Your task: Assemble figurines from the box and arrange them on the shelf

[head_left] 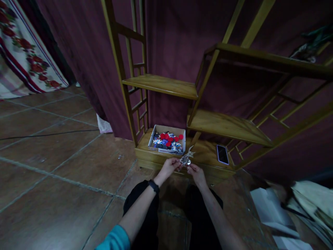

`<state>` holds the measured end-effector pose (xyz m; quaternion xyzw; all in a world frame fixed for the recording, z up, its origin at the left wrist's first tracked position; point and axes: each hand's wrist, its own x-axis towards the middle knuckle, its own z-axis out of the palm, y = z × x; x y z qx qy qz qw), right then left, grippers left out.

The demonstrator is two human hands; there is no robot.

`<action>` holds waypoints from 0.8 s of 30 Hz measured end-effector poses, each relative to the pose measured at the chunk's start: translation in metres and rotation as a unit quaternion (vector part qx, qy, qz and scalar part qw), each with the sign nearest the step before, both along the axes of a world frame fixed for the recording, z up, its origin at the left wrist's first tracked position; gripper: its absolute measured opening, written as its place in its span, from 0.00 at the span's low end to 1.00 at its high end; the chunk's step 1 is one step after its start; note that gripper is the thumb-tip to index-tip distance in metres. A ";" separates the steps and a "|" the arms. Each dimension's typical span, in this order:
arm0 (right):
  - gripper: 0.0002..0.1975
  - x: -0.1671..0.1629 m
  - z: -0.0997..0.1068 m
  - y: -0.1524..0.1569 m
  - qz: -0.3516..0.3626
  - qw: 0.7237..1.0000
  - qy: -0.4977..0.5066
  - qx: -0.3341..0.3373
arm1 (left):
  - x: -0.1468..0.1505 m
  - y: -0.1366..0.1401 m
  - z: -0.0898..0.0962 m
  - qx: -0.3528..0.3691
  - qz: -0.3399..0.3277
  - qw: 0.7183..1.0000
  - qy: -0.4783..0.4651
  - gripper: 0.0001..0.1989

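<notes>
My left hand (170,167) and my right hand (197,173) meet in front of the low shelf, fingers pinched. Between them is a small shiny silvery thing (185,161) with pale, branching strands sticking up from it. Its exact kind is too small to make out. Both hands grip its lower edges, one on each side. Just beyond my left hand, an open shallow cardboard box (150,141) stands on the shelf. Inside it lie several red discs (167,136) over a jumble of small white, blue and dark pieces.
A phone (222,154) lies on the right of the wooden shelf unit's base (205,152). Upper shelves (161,84) and uprights rise in front of a maroon curtain. White boxes (272,208) and a pale bag (316,199) sit on the floor at right. A black cable (49,134) crosses the tiles at left.
</notes>
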<state>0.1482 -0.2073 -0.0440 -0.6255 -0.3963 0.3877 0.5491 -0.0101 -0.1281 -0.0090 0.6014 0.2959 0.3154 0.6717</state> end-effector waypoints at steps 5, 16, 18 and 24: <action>0.19 -0.004 0.006 -0.001 -0.008 1.000 -0.014 0.002 | -0.008 -0.002 0.002 -0.085 0.003 0.996 -0.001 0.18; 0.24 -0.020 0.021 -0.012 0.028 0.998 0.033 0.056 | -0.015 -0.035 0.030 -0.108 0.088 0.990 -0.035 0.22; 0.23 -0.029 0.030 -0.020 0.039 0.996 0.047 0.060 | -0.023 -0.049 0.040 -0.100 0.102 0.989 -0.043 0.21; 0.22 -0.087 0.053 -0.038 0.082 0.991 0.085 0.056 | -0.078 -0.094 0.055 -0.116 0.229 0.963 -0.076 0.19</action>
